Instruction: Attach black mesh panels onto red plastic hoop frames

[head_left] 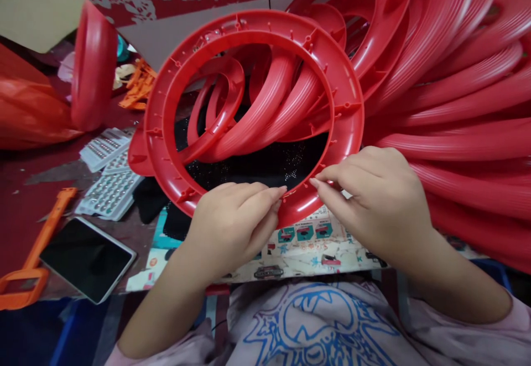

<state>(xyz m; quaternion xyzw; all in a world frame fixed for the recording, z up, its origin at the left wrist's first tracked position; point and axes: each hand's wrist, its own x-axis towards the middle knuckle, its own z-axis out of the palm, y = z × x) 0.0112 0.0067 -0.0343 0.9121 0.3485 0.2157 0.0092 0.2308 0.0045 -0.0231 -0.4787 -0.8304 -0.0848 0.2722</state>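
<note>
Shirt (319, 322), bottom centre | left hand (234, 219) and right hand (373, 189), lower centre: fingertips narrow, cannot tell if pinching anything | red ring (348, 128), mid-frame, hollow side uncovered, pegs exposed, apparently unfinished | piled rings (468, 145), right; how many are finished, cannot tell

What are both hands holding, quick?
Left hand: pinched closed at the front red ring; can't tell what's gripped.
Right hand: pinched closed by that ring; can't tell if anything's inside.

Soft glare (wide-angle edge distortion)
</note>
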